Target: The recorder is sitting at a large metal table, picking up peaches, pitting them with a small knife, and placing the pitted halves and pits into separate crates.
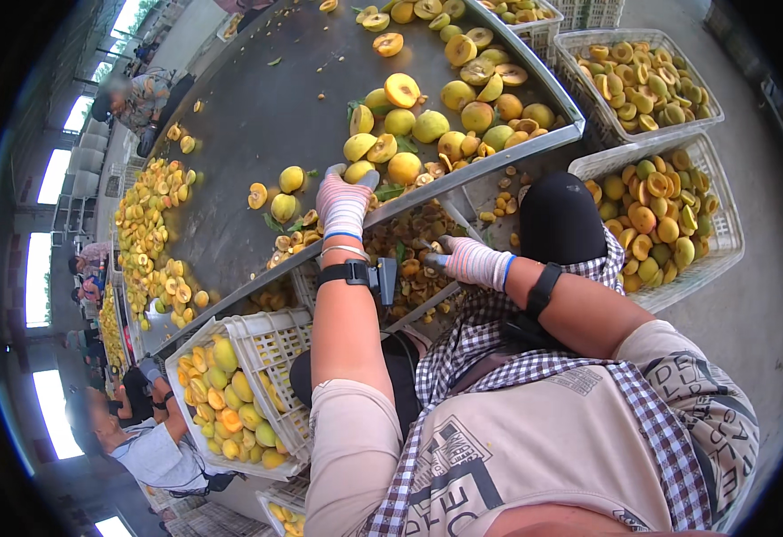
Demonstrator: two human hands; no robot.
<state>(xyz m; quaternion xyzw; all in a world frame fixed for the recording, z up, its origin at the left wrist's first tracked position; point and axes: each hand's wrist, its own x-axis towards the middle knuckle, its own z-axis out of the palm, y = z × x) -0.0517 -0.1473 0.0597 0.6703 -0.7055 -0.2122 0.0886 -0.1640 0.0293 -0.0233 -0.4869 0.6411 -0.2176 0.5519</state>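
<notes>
My left hand (345, 199), in a striped glove with grey fingertips, reaches over the near rim of a dark metal table (257, 98). Its fingers and thumb are bent around a yellow stone fruit (358, 171), partly hidden by them. Whole fruits and cut halves crowd the table just beyond this hand. Lower and to the right, my right hand (479, 263), gloved alike, is closed in front of the table edge; a small dark thing shows at its fingertips, too small to name. Beneath it is a heap of fruit pieces (409, 291) with some leaves.
Crates of cut fruit stand to the right (727, 210) and behind it (579, 67). Another white crate (297, 336) is left of my knees. A raised metal rim (463, 174) borders the table. Co-workers sit at the far left (145, 98) and lower left (154, 447).
</notes>
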